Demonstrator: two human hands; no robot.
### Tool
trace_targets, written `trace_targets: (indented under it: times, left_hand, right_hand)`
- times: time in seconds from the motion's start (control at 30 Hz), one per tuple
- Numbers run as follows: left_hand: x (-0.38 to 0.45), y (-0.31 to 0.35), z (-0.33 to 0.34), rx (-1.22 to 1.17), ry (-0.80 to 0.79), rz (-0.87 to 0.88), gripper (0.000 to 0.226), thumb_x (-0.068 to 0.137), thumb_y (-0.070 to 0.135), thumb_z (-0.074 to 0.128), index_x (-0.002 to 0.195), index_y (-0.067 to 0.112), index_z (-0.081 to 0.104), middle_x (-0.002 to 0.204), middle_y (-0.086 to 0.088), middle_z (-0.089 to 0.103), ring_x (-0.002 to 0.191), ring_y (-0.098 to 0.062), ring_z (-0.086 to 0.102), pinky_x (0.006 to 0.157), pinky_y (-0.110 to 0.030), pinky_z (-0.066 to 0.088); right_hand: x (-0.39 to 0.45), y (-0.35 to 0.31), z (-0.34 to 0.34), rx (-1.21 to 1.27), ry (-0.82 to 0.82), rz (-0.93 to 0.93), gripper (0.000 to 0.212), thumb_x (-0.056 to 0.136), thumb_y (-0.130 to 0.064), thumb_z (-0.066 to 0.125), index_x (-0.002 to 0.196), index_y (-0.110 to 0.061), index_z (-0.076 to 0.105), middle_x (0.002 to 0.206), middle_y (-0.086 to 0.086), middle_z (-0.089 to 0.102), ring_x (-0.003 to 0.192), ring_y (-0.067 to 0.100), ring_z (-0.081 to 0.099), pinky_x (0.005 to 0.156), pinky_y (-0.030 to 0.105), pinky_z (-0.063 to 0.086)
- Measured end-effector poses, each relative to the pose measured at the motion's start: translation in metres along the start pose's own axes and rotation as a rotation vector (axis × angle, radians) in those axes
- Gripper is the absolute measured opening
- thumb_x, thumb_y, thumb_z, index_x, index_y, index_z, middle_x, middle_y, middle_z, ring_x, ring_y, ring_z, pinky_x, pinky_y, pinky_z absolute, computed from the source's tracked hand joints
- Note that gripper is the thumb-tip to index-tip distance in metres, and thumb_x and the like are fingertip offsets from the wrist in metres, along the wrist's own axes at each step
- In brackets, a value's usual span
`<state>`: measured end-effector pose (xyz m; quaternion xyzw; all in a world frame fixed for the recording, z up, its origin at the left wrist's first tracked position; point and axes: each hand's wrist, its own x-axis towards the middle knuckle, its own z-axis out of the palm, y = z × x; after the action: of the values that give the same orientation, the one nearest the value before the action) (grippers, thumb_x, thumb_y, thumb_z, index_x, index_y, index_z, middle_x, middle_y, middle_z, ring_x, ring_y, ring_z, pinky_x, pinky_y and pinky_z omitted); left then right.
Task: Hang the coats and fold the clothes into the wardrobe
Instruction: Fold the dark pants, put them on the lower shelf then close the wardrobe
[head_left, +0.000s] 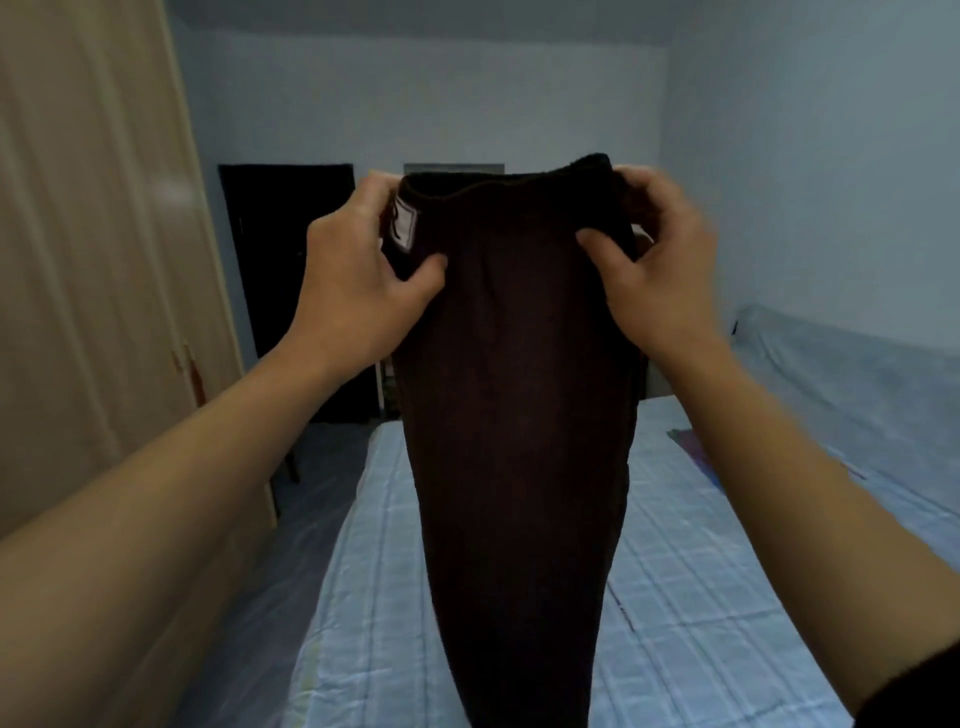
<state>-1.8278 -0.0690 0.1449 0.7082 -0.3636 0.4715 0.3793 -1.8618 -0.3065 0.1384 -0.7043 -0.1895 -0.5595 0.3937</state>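
Observation:
A dark brown garment (514, 415) hangs straight down in front of me over the bed, its waistband uppermost. A white label (402, 226) shows at the band's left corner. My left hand (358, 280) pinches the left side of the waistband, thumb on the front. The right side of the band is gripped by my right hand (660, 260), thumb pressed on the cloth. The garment's lower end runs out of the frame at the bottom. The beige wardrobe (93, 260) stands at the left with its door closed.
A bed with a light blue checked sheet (701, 571) lies below and ahead. A small coloured item (691, 441) lies on the bed at the right. A dark doorway (291, 291) is at the far wall, and a narrow floor strip runs between wardrobe and bed.

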Motion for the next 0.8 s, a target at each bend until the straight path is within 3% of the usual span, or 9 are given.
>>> trace_targets:
  times: [0.13,0.33,0.47,0.6,0.8]
  left_hand:
    - [0.003,0.021,-0.032,-0.035,0.046,0.016,0.037,0.082,0.015,0.075,0.116,0.013,0.06,0.093,0.022,0.059,0.079,-0.001,0.062,0.067,-0.006,0.044]
    - [0.004,0.036,-0.069,-0.097,0.039,-0.041,0.033,0.085,0.017,0.075,0.115,0.02,0.061,0.098,0.01,0.067,0.08,-0.024,0.068,0.073,-0.031,0.057]
    - [0.0,0.035,-0.08,-0.136,-0.011,-0.096,0.031,0.086,0.015,0.075,0.113,0.024,0.062,0.102,0.012,0.068,0.09,-0.007,0.068,0.081,-0.031,0.058]
    - [-0.005,0.023,-0.079,-0.177,-0.016,-0.132,0.033,0.085,0.014,0.076,0.115,0.02,0.064,0.102,0.01,0.07,0.088,-0.021,0.07,0.08,-0.045,0.059]
    - [0.003,0.003,-0.064,-0.207,-0.036,-0.144,0.034,0.085,0.012,0.076,0.116,0.018,0.064,0.105,0.01,0.07,0.103,-0.006,0.067,0.091,-0.043,0.058]
  right_hand:
    - [0.003,-0.041,-0.008,0.073,-0.004,0.0,0.033,0.085,-0.01,0.072,0.111,-0.026,0.059,0.104,-0.007,0.067,0.103,0.013,0.066,0.087,0.027,0.055]
    - [0.004,-0.08,-0.014,0.115,-0.055,0.024,0.034,0.084,-0.008,0.075,0.104,-0.032,0.062,0.098,-0.007,0.069,0.099,0.016,0.067,0.076,0.019,0.054]
    - [-0.001,-0.084,-0.01,0.122,-0.108,0.04,0.031,0.084,-0.007,0.076,0.107,-0.024,0.066,0.095,-0.007,0.069,0.092,0.013,0.066,0.081,0.019,0.052]
    - [-0.003,-0.076,-0.001,0.142,-0.132,0.071,0.032,0.083,-0.007,0.077,0.108,-0.023,0.067,0.094,-0.008,0.071,0.091,0.014,0.067,0.08,0.019,0.052]
    - [0.008,-0.052,0.011,0.137,-0.155,0.1,0.033,0.084,-0.009,0.077,0.114,-0.017,0.067,0.102,-0.006,0.072,0.098,0.016,0.068,0.09,0.03,0.056]
